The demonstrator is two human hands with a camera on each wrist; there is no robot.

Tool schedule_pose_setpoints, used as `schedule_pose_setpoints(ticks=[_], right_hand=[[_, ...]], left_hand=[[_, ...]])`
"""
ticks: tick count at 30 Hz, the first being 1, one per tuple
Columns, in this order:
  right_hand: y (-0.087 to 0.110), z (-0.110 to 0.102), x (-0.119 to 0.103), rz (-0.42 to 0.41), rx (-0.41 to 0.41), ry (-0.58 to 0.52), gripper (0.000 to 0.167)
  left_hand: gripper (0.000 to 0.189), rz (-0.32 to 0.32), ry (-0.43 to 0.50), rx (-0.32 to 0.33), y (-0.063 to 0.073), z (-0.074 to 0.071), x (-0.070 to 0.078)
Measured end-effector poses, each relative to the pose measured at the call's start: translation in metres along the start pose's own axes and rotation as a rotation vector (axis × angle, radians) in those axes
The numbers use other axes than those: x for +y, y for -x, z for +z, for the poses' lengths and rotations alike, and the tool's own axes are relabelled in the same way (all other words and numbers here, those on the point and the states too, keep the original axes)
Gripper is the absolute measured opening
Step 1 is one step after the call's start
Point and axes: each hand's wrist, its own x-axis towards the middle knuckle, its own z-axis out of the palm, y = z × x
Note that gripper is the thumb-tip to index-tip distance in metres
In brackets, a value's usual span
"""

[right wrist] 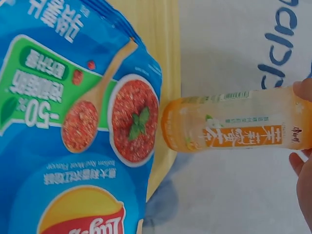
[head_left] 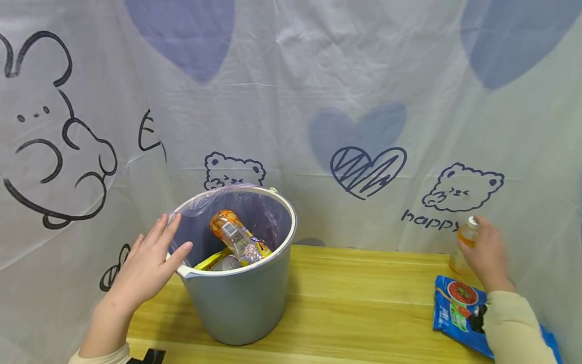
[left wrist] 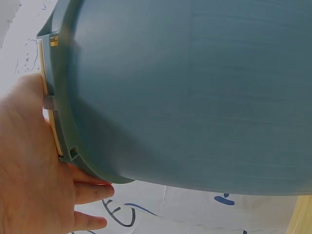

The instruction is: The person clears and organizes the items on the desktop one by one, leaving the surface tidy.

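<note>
A grey trash bin with a white rim and a clear liner stands on the left of the table. Inside it lie a plastic bottle with an orange label, a yellow wrapper and a grey can-like piece. My left hand rests on the bin's rim at its left side, fingers extended. On the far right my right hand grips an orange-and-clear drink bottle near its white-capped top. The bottle is upright beside a blue chip bag.
The pale wooden table extends between the bin and the chip bag. A white printed curtain hangs behind and at both sides. A small black object shows at the bottom edge near the left wrist.
</note>
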Motion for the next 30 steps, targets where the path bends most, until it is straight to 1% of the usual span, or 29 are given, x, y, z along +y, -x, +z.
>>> schedule_pose_setpoints(ticks=[9,15,19,24,30], right_hand=[[0.006,0.021,-0.006,-0.263,0.113,0.088,0.077],[0.010,0.028,-0.014,-0.384,0.169,0.147,0.080],[0.013,0.031,-0.020,-0.474,0.217,0.153,0.081],[0.014,0.036,-0.024,-0.587,0.282,0.124,0.080],[0.020,0.037,-0.031,-0.689,0.310,0.100,0.080]], left_hand=[[0.072,-0.011,-0.004,-0.021,-0.001,0.000,-0.001],[0.072,-0.013,-0.018,-0.026,-0.003,0.000,-0.002],[0.072,-0.005,-0.016,-0.014,-0.002,0.001,-0.002],[0.072,0.007,-0.006,0.008,-0.002,0.001,-0.002],[0.072,0.004,0.002,0.003,-0.002,0.002,-0.003]])
